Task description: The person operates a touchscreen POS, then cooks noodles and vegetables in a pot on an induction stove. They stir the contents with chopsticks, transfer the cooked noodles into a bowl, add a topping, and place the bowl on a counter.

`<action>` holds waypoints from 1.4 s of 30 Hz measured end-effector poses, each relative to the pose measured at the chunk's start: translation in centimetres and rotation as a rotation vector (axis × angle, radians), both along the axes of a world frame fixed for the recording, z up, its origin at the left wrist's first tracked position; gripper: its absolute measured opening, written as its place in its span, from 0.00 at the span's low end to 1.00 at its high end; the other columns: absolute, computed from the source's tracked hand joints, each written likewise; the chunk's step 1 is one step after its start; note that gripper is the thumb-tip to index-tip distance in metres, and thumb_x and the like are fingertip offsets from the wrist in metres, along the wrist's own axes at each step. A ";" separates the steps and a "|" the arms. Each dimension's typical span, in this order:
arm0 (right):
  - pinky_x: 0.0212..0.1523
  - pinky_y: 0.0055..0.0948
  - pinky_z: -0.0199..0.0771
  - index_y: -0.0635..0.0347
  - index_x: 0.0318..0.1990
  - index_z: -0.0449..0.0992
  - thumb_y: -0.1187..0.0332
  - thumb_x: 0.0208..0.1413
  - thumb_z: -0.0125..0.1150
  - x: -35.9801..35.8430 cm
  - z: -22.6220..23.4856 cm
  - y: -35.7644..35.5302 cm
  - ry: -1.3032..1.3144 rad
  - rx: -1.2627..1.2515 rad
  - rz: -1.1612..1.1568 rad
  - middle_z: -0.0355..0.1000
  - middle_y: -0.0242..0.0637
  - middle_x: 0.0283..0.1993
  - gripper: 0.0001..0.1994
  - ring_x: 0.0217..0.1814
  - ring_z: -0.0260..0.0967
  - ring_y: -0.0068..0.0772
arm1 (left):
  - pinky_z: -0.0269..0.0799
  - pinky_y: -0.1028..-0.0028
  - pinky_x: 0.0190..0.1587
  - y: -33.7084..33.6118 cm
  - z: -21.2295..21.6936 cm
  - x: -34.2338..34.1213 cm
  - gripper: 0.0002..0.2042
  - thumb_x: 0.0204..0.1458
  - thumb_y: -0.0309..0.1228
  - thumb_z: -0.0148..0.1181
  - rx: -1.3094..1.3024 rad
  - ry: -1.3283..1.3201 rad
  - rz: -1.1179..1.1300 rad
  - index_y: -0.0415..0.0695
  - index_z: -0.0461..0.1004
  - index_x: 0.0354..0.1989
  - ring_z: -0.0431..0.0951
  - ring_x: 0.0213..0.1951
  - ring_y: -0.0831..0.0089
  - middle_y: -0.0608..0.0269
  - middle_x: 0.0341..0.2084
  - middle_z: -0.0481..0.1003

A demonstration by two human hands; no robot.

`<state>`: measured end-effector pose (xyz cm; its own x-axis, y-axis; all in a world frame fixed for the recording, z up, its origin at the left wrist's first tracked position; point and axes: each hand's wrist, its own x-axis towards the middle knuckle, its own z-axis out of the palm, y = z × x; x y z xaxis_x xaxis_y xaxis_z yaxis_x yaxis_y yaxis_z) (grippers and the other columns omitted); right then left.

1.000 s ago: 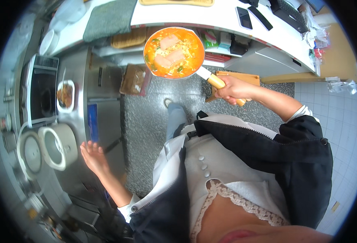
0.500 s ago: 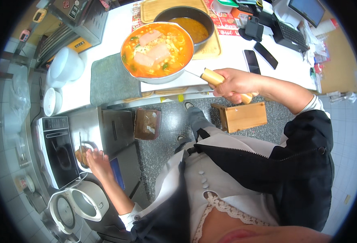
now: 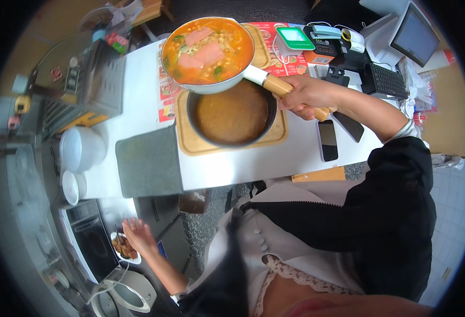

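My right hand (image 3: 307, 99) is wrapped round the wooden handle of a white saucepan (image 3: 219, 86), held raised over the table. In it are orange-red soup (image 3: 227, 37), corn kernels, bits of green and pink slices of what looks like luncheon meat. Partly beneath it, a dark round pot (image 3: 268, 105) of brown broth stands on a wooden tray (image 3: 187, 143). Low on the left, my left hand (image 3: 140, 239) has its fingers stretched out and holds nothing I can see. Beside them, on the steel counter, is a white dish of brown food (image 3: 121, 244).
A grey-green mat (image 3: 148, 161) lies left of the tray, near white bowls (image 3: 82, 148). Phones (image 3: 327, 142), a keyboard (image 3: 383, 79) and a screen (image 3: 414, 34) stand right. A microwave (image 3: 87, 238) and a rice cooker (image 3: 134, 290) flank my left hand.
The view has tilted, showing more of the table's far side. My right hand has carried the saucepan farther forward, uncovering more of the dark pot. My left hand has drawn back from over the dish.
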<state>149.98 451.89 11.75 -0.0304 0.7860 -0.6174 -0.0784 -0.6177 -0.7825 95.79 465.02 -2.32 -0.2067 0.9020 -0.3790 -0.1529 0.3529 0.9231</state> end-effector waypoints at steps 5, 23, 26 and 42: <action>0.12 0.20 0.59 0.63 0.51 0.64 0.74 0.52 0.53 5.6 -2.7 1.5 -0.047 0.033 -0.118 0.58 0.25 0.15 0.17 0.10 0.56 0.17 | 0.67 0.79 0.33 1.9 -0.1 4.0 0.22 0.57 0.49 0.53 -0.036 0.041 0.011 0.48 0.63 0.53 0.71 0.35 0.78 0.68 0.39 0.70; 0.11 0.21 0.58 0.58 0.41 0.64 0.70 0.52 0.56 12.1 -18.5 5.5 -0.022 0.031 -0.317 0.59 0.24 0.16 0.11 0.11 0.56 0.17 | 0.65 0.77 0.33 2.4 -1.8 9.1 0.21 0.59 0.48 0.49 -0.122 0.088 -0.043 0.47 0.62 0.53 0.70 0.36 0.75 0.66 0.38 0.69; 0.12 0.21 0.58 0.56 0.41 0.63 0.71 0.52 0.56 12.1 -19.9 5.4 0.041 0.047 -0.305 0.59 0.25 0.16 0.10 0.11 0.56 0.18 | 0.66 0.77 0.33 1.8 -2.3 8.6 0.20 0.59 0.47 0.49 -0.130 0.075 -0.040 0.47 0.62 0.52 0.69 0.35 0.75 0.66 0.37 0.69; 0.41 0.34 0.72 0.61 0.48 0.68 0.54 0.53 0.62 6.2 -19.2 -4.1 -0.967 0.557 -0.599 0.72 0.43 0.39 0.22 0.40 0.72 0.39 | 0.68 0.77 0.29 -3.2 -1.9 10.0 0.16 0.59 0.45 0.51 -0.127 -0.034 -0.366 0.48 0.65 0.47 0.71 0.30 0.77 0.69 0.32 0.71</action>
<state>156.16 447.82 -7.41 0.6962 0.6804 0.2288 0.5162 -0.2530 -0.8182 105.81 461.78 -4.19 0.1344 0.8590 -0.4940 -0.0256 0.5014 0.8649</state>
